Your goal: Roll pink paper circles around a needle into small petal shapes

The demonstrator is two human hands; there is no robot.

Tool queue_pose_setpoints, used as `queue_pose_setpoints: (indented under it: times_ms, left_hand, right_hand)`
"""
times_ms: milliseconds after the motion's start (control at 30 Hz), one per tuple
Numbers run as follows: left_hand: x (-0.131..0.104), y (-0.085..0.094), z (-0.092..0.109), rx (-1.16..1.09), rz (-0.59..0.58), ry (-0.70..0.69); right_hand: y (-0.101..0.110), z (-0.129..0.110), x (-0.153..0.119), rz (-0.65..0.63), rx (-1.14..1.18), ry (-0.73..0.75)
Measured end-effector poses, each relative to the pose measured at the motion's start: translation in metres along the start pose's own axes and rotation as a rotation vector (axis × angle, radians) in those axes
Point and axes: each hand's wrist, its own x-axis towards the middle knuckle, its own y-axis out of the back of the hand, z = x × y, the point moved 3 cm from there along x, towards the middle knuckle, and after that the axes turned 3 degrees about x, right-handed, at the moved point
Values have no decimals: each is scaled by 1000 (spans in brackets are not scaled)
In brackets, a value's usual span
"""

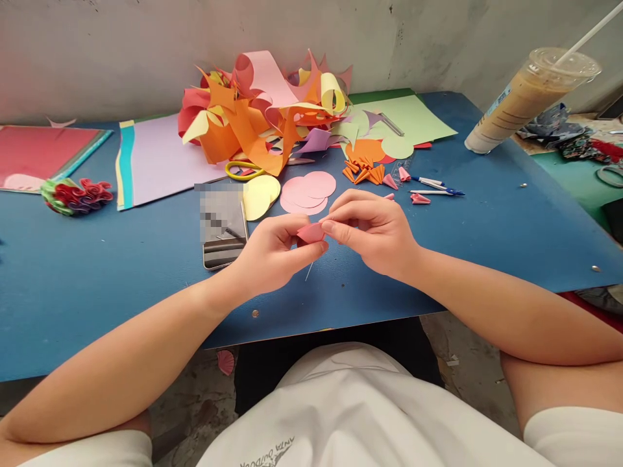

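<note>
A small folded pink paper piece point(311, 233) is held between both hands above the blue table. My left hand point(280, 251) pinches it from the left with thumb and fingers. From the right, my right hand point(372, 228) has thumb and index fingertips closed on its right end. A thin pale stick or wire point(309, 271) shows just below my left fingertips; its upper end is hidden. Beyond the hands lie overlapping pink paper circles point(307, 193) and yellow paper circles point(260, 196). Folded orange cones point(364, 172) sit farther right, with a few pink ones beside them.
A phone point(224, 253) lies left of the hands on the blue table point(121, 292). Colourful paper scraps point(263, 110) and yellow-handled scissors point(238, 170) are behind. A ruffled paper flower point(78, 196) is left; compasses point(435, 191) and a tilted drink cup point(530, 97) are right.
</note>
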Motion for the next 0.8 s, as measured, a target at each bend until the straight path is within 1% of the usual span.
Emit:
queue_pose_setpoints:
  times_ms: [67,100,233,300,367,433,500,567,633,700,767,800]
  left_hand:
    - [0,-1,-2,0,-25,54]
    - [0,-2,-3,1,-36,80]
    - [-1,-5,-10,-13,-37,127]
    - [0,-6,-11,-16,-27,129]
    - [1,-6,-11,-26,-12,129]
    - [2,-5,-8,-46,5,119]
    - [3,-3,-4,-61,21,91]
    - [4,-2,-1,-76,37,53]
    - [4,-1,0,-92,53,28]
    - [3,-1,-1,-100,62,13]
    - [2,-3,-1,-86,61,-7]
    - [1,-3,-1,-75,64,-21]
  right_hand:
    - [3,1,2,31,72,-41]
    - [6,1,4,66,97,-59]
    - [25,3,12,312,176,-69]
    - [31,3,16,373,200,-41]
    - [31,2,17,379,199,-25]
    - [26,1,15,325,201,-40]
    - [19,0,11,224,217,-74]
    - [11,-1,6,95,208,-95]
    - [6,-4,2,-29,94,-18]
    - [3,-7,-1,-138,-68,115]
    - [1,-8,-2,-189,-191,197]
    - [2,-7,-2,-187,-228,207]
